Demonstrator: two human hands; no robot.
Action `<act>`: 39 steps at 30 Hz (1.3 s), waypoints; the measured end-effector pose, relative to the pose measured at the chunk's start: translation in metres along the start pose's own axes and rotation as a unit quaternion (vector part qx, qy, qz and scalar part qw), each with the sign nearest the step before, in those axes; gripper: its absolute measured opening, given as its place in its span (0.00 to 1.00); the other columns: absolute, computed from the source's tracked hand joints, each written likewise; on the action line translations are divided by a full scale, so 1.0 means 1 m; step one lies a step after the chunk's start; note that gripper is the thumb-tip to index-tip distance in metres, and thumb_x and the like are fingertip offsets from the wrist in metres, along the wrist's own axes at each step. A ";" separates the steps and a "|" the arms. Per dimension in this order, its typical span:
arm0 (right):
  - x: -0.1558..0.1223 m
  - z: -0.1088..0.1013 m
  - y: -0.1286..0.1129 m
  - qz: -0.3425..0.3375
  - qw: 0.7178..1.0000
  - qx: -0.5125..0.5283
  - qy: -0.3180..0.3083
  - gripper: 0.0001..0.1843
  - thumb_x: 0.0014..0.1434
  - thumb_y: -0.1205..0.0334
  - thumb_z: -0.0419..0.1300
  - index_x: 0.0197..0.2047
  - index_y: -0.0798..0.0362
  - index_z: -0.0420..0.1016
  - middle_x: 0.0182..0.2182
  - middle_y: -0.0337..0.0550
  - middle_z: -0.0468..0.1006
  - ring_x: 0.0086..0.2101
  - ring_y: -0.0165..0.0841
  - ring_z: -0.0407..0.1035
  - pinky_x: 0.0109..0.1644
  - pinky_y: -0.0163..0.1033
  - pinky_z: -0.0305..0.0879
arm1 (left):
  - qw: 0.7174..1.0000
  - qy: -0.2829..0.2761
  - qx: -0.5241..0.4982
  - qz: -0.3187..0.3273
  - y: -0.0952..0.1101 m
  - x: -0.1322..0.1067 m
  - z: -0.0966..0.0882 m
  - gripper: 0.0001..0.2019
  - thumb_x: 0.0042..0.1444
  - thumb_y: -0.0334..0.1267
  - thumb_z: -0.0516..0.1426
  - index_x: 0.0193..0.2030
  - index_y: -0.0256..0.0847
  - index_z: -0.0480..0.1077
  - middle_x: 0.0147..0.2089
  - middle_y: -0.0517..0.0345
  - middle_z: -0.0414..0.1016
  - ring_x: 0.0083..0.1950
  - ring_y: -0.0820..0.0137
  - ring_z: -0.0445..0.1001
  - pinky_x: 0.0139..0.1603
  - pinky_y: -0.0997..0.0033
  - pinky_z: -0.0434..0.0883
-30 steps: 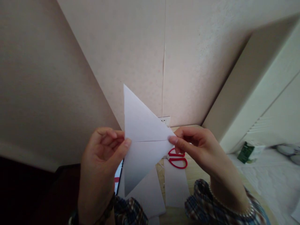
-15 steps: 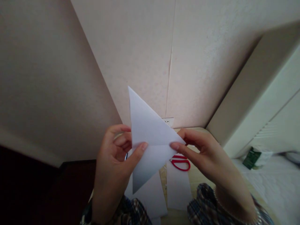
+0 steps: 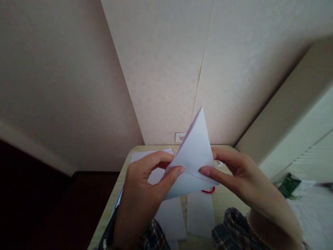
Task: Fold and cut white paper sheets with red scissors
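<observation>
A pale wall stands beyond the hands, and below them is a light wooden desk with white sheets. The left hand and the right hand both pinch the folded paper, which is between them, above the desk. A red handle shows partly beneath it.

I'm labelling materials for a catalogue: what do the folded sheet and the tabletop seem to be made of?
Folded sheet: likely paper, white and matte, judging by its thin edges and crisp fold.
Tabletop: wood or woodgrain laminate, pale, with little shine; faint streaks resemble grain, but which stays unclear.
</observation>
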State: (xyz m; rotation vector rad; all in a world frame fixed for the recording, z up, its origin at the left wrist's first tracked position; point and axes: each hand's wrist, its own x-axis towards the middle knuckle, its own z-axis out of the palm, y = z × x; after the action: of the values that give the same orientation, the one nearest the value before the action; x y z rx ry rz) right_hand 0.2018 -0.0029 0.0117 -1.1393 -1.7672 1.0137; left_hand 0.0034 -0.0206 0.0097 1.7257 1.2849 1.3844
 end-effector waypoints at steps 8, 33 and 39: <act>0.003 0.003 -0.001 -0.017 0.994 0.044 -0.097 0.01 0.54 0.65 0.67 0.31 0.50 0.81 0.28 0.36 0.81 0.30 0.32 0.73 0.34 0.32 0.70 | 0.999 -0.025 -0.016 -0.021 0.001 0.002 -0.004 0.04 0.51 0.34 0.63 0.26 0.42 0.77 0.28 0.62 0.79 0.31 0.71 0.75 0.33 0.76 0.70; 0.002 -0.009 0.005 -0.057 0.984 0.069 0.155 0.10 0.54 0.58 0.67 0.24 0.50 0.76 0.22 0.34 0.76 0.27 0.28 0.68 0.33 0.32 0.62 | 0.990 0.013 -0.127 -0.061 -0.011 0.015 -0.013 0.04 0.45 0.30 0.65 0.25 0.43 0.79 0.26 0.64 0.80 0.27 0.76 0.77 0.27 0.84 0.73; 0.004 -0.001 0.002 -0.062 0.991 0.068 0.099 0.07 0.58 0.60 0.63 0.28 0.50 0.76 0.26 0.36 0.77 0.30 0.30 0.70 0.36 0.34 0.63 | 0.982 0.098 -0.151 -0.051 -0.015 0.016 -0.007 0.06 0.46 0.31 0.65 0.24 0.46 0.77 0.23 0.67 0.79 0.25 0.74 0.77 0.25 0.82 0.74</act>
State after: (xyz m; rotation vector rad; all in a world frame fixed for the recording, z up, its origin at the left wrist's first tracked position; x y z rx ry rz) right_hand 0.2021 0.0020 0.0111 -0.9954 -1.5658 0.8991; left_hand -0.0080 -0.0014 0.0048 1.3311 1.1751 1.6268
